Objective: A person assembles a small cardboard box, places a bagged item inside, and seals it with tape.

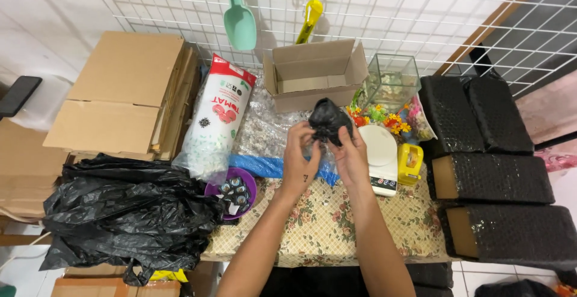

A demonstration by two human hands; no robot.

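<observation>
Both hands are raised over the middle of a table covered with a floral cloth [336, 225]. Between them they hold a small crumpled black plastic bag [328, 120]. My left hand [300, 159] pinches its lower left side. My right hand [350, 156] grips its lower right side. A white kitchen scale [381, 156] sits just right of my right hand. A clear bag of gravel [264, 132] with a blue bag edge [258, 166] lies behind and under the hands.
A heap of black plastic bags [129, 213] lies at left, beside a purple bowl of small packets [234, 190] and a white-and-red sack [217, 117]. Flat cardboard [120, 93], an open box [312, 75], a glass tank [393, 81], a yellow tape dispenser [410, 163] and black-wrapped parcels [499, 177] surround the table.
</observation>
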